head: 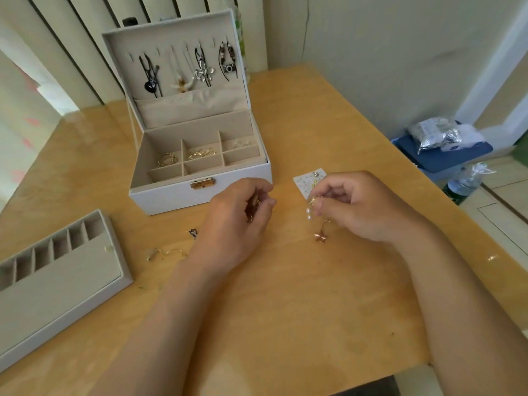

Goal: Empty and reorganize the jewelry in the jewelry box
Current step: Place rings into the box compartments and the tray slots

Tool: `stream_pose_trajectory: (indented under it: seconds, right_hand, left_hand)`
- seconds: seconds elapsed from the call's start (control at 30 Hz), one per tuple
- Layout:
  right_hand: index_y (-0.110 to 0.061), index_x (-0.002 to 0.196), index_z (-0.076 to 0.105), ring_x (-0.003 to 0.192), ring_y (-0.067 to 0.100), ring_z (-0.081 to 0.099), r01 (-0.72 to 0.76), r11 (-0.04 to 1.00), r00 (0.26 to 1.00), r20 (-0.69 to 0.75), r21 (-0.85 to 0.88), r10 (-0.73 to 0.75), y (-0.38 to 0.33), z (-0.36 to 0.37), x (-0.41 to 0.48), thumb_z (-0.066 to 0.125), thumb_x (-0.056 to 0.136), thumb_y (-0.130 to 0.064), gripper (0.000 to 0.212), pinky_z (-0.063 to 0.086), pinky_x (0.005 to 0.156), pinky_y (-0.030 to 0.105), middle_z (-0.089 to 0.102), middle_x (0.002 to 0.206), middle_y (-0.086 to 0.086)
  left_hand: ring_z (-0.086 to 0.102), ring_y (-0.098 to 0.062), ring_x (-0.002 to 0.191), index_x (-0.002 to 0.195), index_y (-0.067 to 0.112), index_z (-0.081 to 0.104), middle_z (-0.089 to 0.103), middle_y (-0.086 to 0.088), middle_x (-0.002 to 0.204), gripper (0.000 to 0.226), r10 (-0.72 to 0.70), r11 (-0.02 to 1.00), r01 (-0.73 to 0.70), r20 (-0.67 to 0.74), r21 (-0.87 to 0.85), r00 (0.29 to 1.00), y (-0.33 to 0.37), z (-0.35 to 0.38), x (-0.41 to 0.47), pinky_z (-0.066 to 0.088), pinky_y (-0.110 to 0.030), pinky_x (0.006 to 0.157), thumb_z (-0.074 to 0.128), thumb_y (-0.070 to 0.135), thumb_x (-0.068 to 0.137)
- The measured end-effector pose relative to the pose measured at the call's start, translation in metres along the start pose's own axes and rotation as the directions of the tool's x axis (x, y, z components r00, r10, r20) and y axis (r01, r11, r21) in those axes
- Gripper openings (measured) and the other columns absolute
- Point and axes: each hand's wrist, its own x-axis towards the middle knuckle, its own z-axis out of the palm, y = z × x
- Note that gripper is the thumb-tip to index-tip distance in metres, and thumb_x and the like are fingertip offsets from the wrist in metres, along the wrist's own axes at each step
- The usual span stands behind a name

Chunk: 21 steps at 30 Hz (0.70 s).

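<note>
Box [200, 192] stood open on the desk [285, 324], toward the far left, lid [120, 67] upright. Four necklaces [203, 70] hung in a row inside the lid above a fabric pocket. Base compartments: gold rings [167, 160] in the left rear cell, more gold rings in the middle rear cell, pale small pieces [242, 143] in the right rear cell; front cells showed only lining. Tray [57, 281] lay out of the box at the near left edge of the desk, with a row of narrow slots along its far side. Left hand [237, 221] was just in front of the box's right corner, fingers curled around a small gold piece [254, 204], mostly hidden by the fingers. Right hand [363, 207] was beside it, apart from it, thumb and fingers pinching an earring [310, 210] with pearl-like beads; a copper star [320, 236] showed below it on a thin wire, and whether it touched the desk could not be told. Stud card [305, 178] lay flat just beyond the right hand. Thin gold chain [168, 252] and a dark charm [193, 232] lay loose on the desk, left of the left wrist. Blue bin [445, 158] holding bags, and a bottle [465, 181], sat on the floor to the right.
</note>
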Motion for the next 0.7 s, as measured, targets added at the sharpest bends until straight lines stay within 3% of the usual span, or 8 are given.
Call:
stream_pose_trajectory:
  seconds: [0.13,0.27,0.37,0.47,0.53,0.7]
  right_hand:
    - [-0.018,0.089,0.074,0.070,0.004,0.065,0.014,0.994,1.000,0.013,0.107,-0.015,-0.003,0.001,-0.003,0.068,0.090,-0.011,0.009,0.044,0.059,0.013,0.075,0.083,0.001]
    - [-0.020,0.095,0.077,0.075,0.013,0.069,0.035,0.997,0.995,0.087,0.074,-0.042,-0.004,0.005,-0.004,0.070,0.089,-0.007,0.016,0.051,0.064,0.018,0.076,0.086,0.000]
    - [-0.018,0.100,0.076,0.056,0.007,0.056,0.002,0.990,0.995,0.101,0.138,-0.016,-0.004,0.003,-0.003,0.053,0.093,0.006,0.034,0.045,0.056,0.017,0.077,0.087,0.000]
    - [-0.017,0.094,0.075,0.051,0.005,0.050,-0.001,0.986,1.000,0.028,0.168,-0.004,-0.003,0.000,-0.003,0.044,0.087,0.015,0.045,0.040,0.051,0.015,0.075,0.083,0.003]
    - [-0.018,0.090,0.075,0.051,0.005,0.050,0.008,0.988,1.000,-0.010,0.156,-0.006,-0.002,0.003,-0.002,0.043,0.084,0.016,0.047,0.041,0.053,0.019,0.074,0.079,0.003]
    - [-0.021,0.085,0.075,0.058,0.023,0.047,0.011,0.998,0.998,-0.061,0.058,-0.007,-0.001,0.015,0.000,0.046,0.084,0.011,0.042,0.042,0.061,0.037,0.074,0.076,-0.004]
  left_hand:
    - [0.057,-0.013,0.080,0.109,0.018,0.066,0.063,0.010,0.086,0.016,0.000,1.000,0.000,-0.020,0.019,1.000,0.000,-0.004,-0.001,0.047,-0.021,0.068,0.065,0.020,0.092]
    - [0.057,-0.009,0.082,0.108,0.018,0.067,0.062,0.014,0.084,0.014,-0.037,0.999,0.038,-0.023,0.039,0.999,0.001,-0.009,-0.001,0.045,-0.017,0.068,0.068,0.016,0.093]
    - [0.055,-0.011,0.074,0.099,0.021,0.064,0.059,0.011,0.073,0.008,-0.032,0.999,0.033,-0.035,0.034,0.999,0.001,-0.015,-0.001,0.042,-0.014,0.062,0.067,0.016,0.094]
    - [0.053,-0.009,0.066,0.094,0.021,0.062,0.056,0.010,0.066,0.003,-0.058,0.997,0.058,0.001,0.060,0.998,0.002,-0.027,0.001,0.039,-0.013,0.056,0.064,0.020,0.097]
    - [0.052,-0.007,0.064,0.094,0.020,0.060,0.054,0.010,0.061,0.004,-0.089,0.992,0.087,0.026,0.092,0.996,0.003,-0.037,0.001,0.037,-0.012,0.055,0.061,0.021,0.098]
    - [0.053,-0.002,0.063,0.094,0.024,0.057,0.056,0.011,0.063,0.008,-0.198,0.965,0.174,0.105,0.197,0.975,-0.012,-0.066,-0.013,0.038,-0.019,0.055,0.054,0.027,0.101]
